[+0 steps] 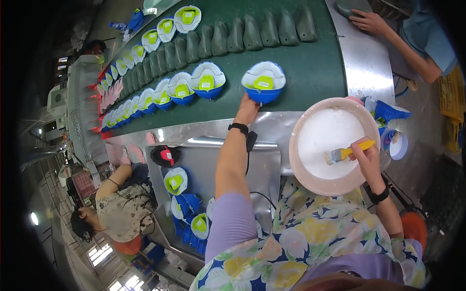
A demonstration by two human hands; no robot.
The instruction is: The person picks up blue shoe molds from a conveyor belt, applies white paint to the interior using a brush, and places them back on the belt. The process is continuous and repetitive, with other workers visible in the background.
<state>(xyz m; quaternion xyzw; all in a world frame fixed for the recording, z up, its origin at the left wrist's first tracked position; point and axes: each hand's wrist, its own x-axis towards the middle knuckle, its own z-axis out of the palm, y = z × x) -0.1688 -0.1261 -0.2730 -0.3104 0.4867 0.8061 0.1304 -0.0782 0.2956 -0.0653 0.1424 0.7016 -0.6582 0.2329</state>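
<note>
At the near edge of the green conveyor belt, my left hand point(247, 110) holds a blue and white shoe upper point(262, 93) with a yellow-green patch inside. Its fingers are partly hidden beneath the upper. My right hand point(366, 157) grips a yellow-handled paintbrush point(345, 153), with the bristles low over the white liquid point(323, 133) in a pale pink basin point(295, 162). Whether the bristle tips touch the liquid is hard to tell. Left of the held upper, a row of similar uppers point(208, 83) runs along the belt.
Dark green shoe lasts point(245, 34) line the middle of the conveyor belt point(301, 72), with more uppers point(188, 19) behind. A metal tray point(204, 167) with uppers stands below my left arm. One co-worker point(121, 206) sits at left; another person's hand point(369, 22) rests at far right.
</note>
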